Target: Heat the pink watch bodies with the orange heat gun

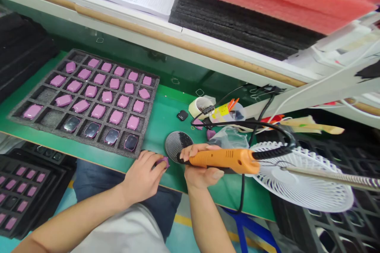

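Observation:
My right hand is wrapped round an orange corded power tool, which has vent slots and a black cord leaving its back end. Its front end points left, over or beside a round dotted grey-and-black disc; whether they touch I cannot tell. Pinched in the fingers of my left hand is a small purple watch case, mostly hidden. Just beyond that hand lies a grey foam tray with purple watch cases in its cells. Several pieces in its front row show dark glass faces.
A small black square piece, a tape roll and a tub with orange sticks stand behind the disc. To the right is a white fan grille. Black cord hangs over the table edge. More trays sit lower left.

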`<state>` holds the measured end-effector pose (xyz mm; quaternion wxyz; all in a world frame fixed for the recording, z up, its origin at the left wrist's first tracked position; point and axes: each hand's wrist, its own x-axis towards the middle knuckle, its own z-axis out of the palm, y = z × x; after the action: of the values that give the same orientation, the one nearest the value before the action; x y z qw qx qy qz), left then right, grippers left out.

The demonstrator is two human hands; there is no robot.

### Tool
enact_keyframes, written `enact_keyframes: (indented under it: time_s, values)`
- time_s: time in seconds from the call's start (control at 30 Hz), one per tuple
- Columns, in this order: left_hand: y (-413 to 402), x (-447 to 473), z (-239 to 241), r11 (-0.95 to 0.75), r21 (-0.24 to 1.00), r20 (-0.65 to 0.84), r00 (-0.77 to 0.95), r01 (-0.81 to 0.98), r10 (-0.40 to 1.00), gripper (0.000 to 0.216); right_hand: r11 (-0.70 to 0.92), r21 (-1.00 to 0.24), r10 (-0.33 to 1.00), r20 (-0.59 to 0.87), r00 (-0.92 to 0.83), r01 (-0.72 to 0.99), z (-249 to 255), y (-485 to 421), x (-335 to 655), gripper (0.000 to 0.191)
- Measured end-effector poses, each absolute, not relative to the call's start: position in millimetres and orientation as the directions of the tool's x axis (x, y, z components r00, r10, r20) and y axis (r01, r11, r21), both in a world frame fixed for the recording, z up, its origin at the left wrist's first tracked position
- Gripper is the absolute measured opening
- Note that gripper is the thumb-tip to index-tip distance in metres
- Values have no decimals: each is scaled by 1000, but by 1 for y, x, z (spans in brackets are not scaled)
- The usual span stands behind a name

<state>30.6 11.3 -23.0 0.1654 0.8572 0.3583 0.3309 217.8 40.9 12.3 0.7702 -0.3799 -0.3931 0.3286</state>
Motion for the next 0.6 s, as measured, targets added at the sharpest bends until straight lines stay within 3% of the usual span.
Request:
enact_keyframes:
  time_s: [0.3, 0.6]
  values:
    - [13, 32, -21, -689, 517, 457, 516, 509, 724, 20, 456, -861, 851, 348, 394, -225, 43, 30, 213, 54]
    - [13, 34, -23, -686, 498, 473, 496, 531, 728, 14, 406, -879, 889, 316, 331, -251, 35, 35, 203, 55]
